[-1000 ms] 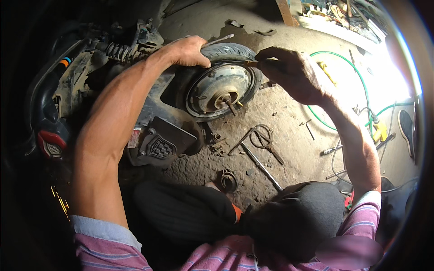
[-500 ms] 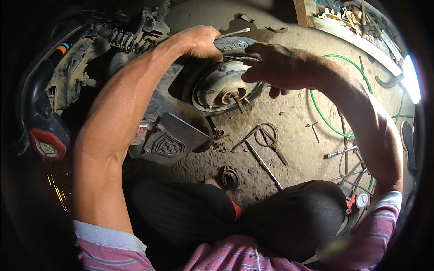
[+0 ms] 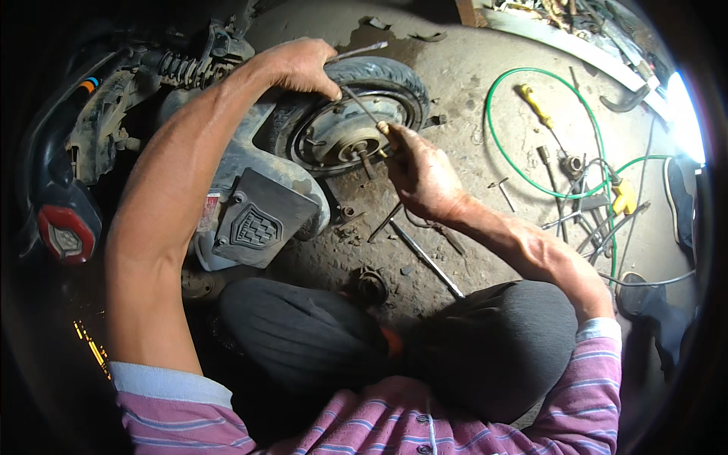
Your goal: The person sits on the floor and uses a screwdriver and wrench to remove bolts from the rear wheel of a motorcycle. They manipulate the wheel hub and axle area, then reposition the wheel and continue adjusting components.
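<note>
My left hand [image 3: 307, 68] is closed over the upper left of a black tire [image 3: 398, 80], its thumb on the near side. From beneath its fingers a thin flat-ended metal rod [image 3: 360, 51] sticks out past the tread. Within the tire sits a dusty metal wheel hub [image 3: 353, 130], with a rusty axle [image 3: 367, 165] poking out. My right hand [image 3: 425, 174] grips a screwdriver [image 3: 362, 105] with a pale yellowish handle. Its shaft slants up to the left, and the tip meets the tire's inner edge by my left thumb; whether it is wedged under, I cannot tell.
A scooter body with a grey mudguard flap [image 3: 258, 224] stands at left. On the floor lie a long metal bar [image 3: 426, 259], a green hose [image 3: 487, 114], a yellow-handled screwdriver [image 3: 537, 106] and a yellow air gun [image 3: 624, 197]. Another person's shoe [image 3: 641, 292] is at right.
My right hand has come from the tire's right side toward me and now holds a screwdriver against the tire. The left hand stays on the tire. The whole view has shifted slightly.
</note>
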A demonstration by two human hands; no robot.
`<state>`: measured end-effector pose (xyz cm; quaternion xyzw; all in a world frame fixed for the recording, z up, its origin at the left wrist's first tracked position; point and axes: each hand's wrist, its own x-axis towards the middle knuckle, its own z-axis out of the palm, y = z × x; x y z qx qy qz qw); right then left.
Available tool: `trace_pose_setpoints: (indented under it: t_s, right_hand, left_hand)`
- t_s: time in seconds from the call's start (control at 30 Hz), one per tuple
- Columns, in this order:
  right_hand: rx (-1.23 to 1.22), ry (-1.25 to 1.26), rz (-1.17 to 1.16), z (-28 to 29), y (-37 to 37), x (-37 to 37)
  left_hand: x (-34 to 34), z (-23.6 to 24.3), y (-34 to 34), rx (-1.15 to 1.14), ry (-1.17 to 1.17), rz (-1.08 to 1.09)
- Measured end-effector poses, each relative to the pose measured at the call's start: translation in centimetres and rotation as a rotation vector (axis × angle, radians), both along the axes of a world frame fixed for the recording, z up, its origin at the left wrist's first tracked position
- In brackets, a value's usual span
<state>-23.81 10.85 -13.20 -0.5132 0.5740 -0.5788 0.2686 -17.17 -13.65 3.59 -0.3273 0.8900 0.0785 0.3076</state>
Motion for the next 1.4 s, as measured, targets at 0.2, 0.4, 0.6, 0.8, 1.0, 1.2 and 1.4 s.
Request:
trace_pose_setpoints:
  t_s: [0.2, 0.4, 0.6, 0.8, 1.0, 1.2, 1.4]
  right_hand:
    - [0.417, -0.438, 0.475, 4.7, -1.1, -3.0]
    - [0.679, -0.870, 0.494, 7.8, -1.4, -2.2]
    - [0.332, -0.611, 0.217, 1.5, -0.5, 2.9]
    - [0.188, -0.346, 0.070, -1.7, 0.1, 5.5]
    - [0.390, -0.729, 0.269, 0.9, 0.1, 2.8]
    - [0.499, -1.006, 0.430, 5.6, 0.0, -0.6]
    - [0.406, -0.252, 0.519, 8.2, -1.7, -0.7]
  left_hand:
    - [0.1, 0.8, 1.4, -0.025, 0.028, 0.000]
    - [0.3, 0.4, 0.2, 0.028, -0.005, -0.011]
    - [0.4, 0.1, 0.9, -0.021, 0.084, -0.009]
    - [-0.7, 2.3, 3.0, 0.042, -0.119, 0.020]
    - [0.6, 0.2, 1.9, -0.060, 0.006, -0.078]
    - [0.7, -0.6, 2.7, -0.327, -0.099, -0.196]
    - [0.4, -0.6, 4.3, -0.358, -0.072, -0.175]
